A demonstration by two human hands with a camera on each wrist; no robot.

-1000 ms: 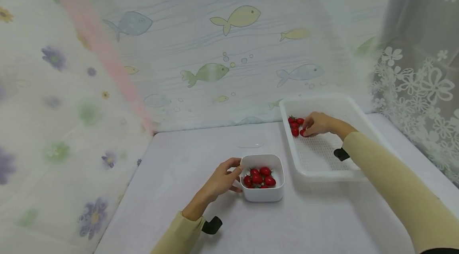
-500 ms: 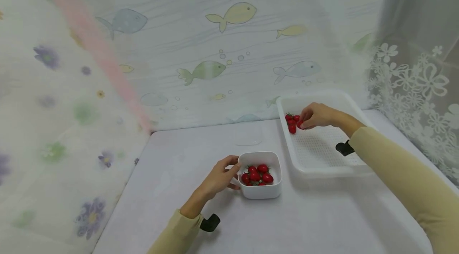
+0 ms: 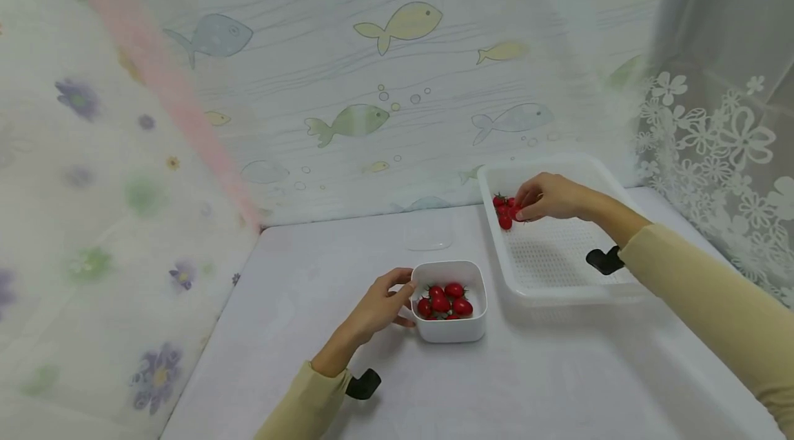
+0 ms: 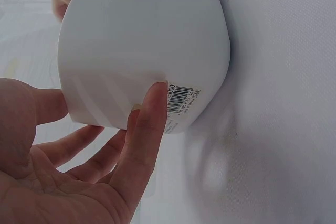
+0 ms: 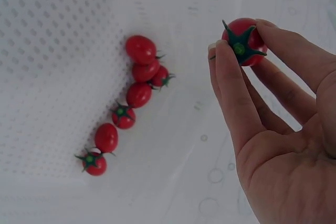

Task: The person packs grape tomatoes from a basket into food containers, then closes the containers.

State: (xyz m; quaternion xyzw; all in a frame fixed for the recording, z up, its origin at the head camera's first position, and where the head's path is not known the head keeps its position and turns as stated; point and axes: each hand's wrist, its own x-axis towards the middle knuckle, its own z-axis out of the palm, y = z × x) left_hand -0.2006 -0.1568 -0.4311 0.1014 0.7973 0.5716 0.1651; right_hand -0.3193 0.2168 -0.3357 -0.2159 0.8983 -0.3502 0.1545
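Note:
My right hand (image 3: 552, 197) pinches a red cherry tomato (image 5: 240, 48) with a green star-shaped stem between thumb and fingertips, raised over the left end of a white perforated basket (image 3: 536, 298). Below it, several other cherry tomatoes (image 5: 139, 95) lie in a row along the basket's wall. My left hand (image 3: 375, 309) touches the left side of a small white square container (image 3: 451, 332); in the left wrist view its fingers (image 4: 139, 150) are spread against the outer wall beside a barcode label, the thumb at the rim. Several cherry tomatoes (image 3: 440, 303) lie inside that container.
A clear flat lid-like piece (image 3: 429, 236) lies behind the container on the white-covered table (image 3: 310, 309). A fish-print curtain (image 3: 347, 171) hangs along the back, with a flowered sheet (image 3: 112, 254) on the left and a lace-patterned curtain (image 3: 726, 130) at right.
My right hand has lifted slightly with the cherry tomato, its forearm shifting right. My left hand stays against the container. The head view has shifted a little.

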